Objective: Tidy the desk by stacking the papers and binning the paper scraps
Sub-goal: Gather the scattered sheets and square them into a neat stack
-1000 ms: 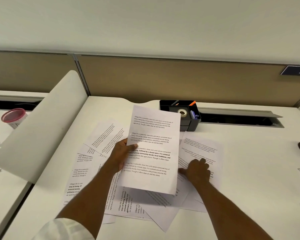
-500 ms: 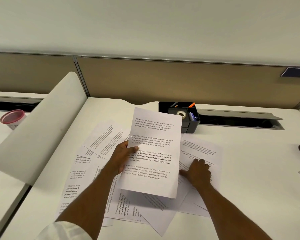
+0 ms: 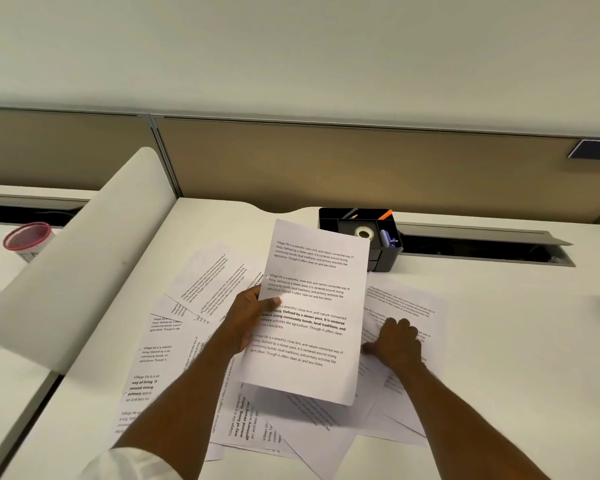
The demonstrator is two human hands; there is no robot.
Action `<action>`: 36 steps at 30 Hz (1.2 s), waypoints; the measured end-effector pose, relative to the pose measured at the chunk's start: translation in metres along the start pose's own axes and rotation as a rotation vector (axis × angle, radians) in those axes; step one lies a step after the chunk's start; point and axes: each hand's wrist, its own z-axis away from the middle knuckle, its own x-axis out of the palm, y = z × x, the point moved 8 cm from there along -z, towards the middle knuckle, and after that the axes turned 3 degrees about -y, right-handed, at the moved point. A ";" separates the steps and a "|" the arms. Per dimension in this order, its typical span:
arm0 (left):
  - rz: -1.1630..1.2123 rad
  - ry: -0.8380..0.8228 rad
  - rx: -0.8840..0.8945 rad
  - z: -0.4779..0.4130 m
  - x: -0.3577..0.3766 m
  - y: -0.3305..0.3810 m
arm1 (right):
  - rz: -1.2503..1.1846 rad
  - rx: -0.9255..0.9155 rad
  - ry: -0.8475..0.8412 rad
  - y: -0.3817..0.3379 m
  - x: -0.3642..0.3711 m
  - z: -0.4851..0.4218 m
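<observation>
The white worktop (image 3: 482,341) meets a beige partition (image 3: 326,161), and at its back sits a black organiser (image 3: 386,259) with a tape roll (image 3: 364,232) and an orange pen (image 3: 384,214) inside. In front of the organiser loose papers (image 3: 201,282) lie spread; the left hand (image 3: 246,320) holds one sheet (image 3: 312,299) above them, the right hand (image 3: 395,341) lies on them with bent fingers, grip not clear.

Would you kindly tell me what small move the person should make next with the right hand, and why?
Probably lift the loose sheet under the right hand and add it to the held sheet in the left hand: the right fingers curl on it, and other sheets lie scattered on the desk.
</observation>
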 end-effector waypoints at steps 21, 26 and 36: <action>-0.192 -0.045 -0.109 -0.010 0.009 -0.009 | -1.206 -0.356 -0.513 -0.051 -0.033 0.008; -0.250 -0.106 -0.133 -0.009 0.018 -0.008 | -1.208 -0.416 -0.547 -0.054 -0.042 0.005; -0.324 -0.045 -0.104 -0.018 0.023 0.008 | -1.216 -0.415 -0.517 -0.061 -0.060 0.000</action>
